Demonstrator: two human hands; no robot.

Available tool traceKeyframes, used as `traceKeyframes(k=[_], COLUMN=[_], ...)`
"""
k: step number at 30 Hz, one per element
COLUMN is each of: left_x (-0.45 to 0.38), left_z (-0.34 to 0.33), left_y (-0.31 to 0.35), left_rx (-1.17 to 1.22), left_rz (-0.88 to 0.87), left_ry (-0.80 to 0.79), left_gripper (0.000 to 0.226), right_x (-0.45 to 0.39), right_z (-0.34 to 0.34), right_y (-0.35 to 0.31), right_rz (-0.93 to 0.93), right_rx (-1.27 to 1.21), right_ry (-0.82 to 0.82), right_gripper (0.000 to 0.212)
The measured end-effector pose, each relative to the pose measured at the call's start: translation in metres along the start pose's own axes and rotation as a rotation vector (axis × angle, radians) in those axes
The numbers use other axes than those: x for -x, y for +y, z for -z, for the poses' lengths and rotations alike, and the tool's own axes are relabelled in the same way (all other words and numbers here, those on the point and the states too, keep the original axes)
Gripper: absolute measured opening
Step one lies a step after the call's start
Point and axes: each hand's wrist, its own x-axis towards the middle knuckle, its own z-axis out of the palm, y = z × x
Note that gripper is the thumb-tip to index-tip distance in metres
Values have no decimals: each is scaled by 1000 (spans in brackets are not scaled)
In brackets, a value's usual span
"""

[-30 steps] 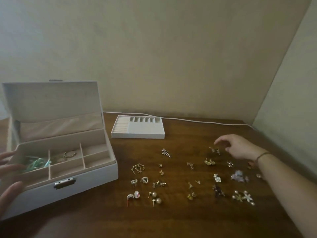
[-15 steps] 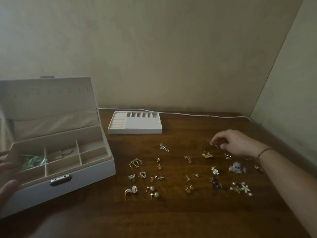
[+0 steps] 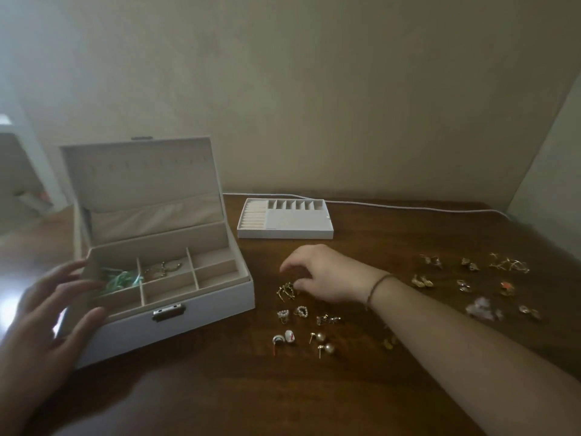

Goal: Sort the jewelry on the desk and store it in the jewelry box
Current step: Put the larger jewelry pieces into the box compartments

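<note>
Bare wood runs along the near edge of the desk [image 3: 220,401]. At its near-left stands the open jewelry box [image 3: 176,316], the left hand [image 3: 47,322] spread with straight fingers against its left front corner. Right of the box, earrings [image 3: 314,328] lie scattered towards the desk's right edge. The right hand [image 3: 327,275], palm down with fingers curled, touches a gold piece [image 3: 286,291]; whether it pinches it I cannot tell. A white tray [image 3: 284,229] sits near the far edge.

The left hand [image 3: 53,313] is motion-blurred, covering the jewelry box's [image 3: 176,322] front-left corner. The right forearm [image 3: 456,347] hides several earrings. Whether the right hand's fingertips [image 3: 284,268] touch the gold earrings [image 3: 286,291] beneath them cannot be told.
</note>
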Motion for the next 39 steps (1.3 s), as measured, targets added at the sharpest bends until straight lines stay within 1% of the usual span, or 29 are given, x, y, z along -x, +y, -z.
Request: traceKeyframes(k=[2,3,4,7,9,12,14,16,18,20,24,28,29,33,35,39], left_x=[-1,-2,-2,-2,-1,1,2,1,1,2,2,-2,-2,-2,-2,-2], left_z=[6,9,11,12,12,16,16,16,14,15,15,15,15,15,15,16], left_y=[23,34,45,55,55,60,65,70,72,71,67,62,61,59,59,59], left_rx=[44,31,9,-34,-77,-148,-188,-217,-219,-230,-168,-123,-114,-88,-83,-78], left_rz=[32,8,-28,-65,-122,-290,-411,-505,-568,-576,-517,-480,-467,-436,-431,-428], left_ry=[10,33,72,103,116,116,86,71,95,120,128,99,91,79,82,85], left_gripper=[61,62,66,70,66,49,40,34,29,24,21,17,16,14,16,17], right_x=[-14,-19,-23,-30,-33,-41,-51,-65,-82,-104,-136,-154,-155,-160,-163,-165], right_z=[-6,-8,-10,-12,-11,-4,4,13,18,16,7,-4,-8,-28,-35,-34], right_y=[-10,-12,-14,-15,-14,-10,-11,-19,-38,-64,-97,-122,-128,-142,-144,-148], right_rz=[-7,-6,-4,-7,-9,-48,-82,-79,-34,49,134,248,277,330,337,336], right_rx=[59,86,112,161,160,137,90,33,1,39,150,136,116,69,111,282], right_ry=[-87,-110,-120,-130,-141,-140,-74,62,196,244,214,239,207,-54,-102,-201], right_gripper=[39,36,33,23,20,19,21,24,23,23,21,22,22,23,20,25])
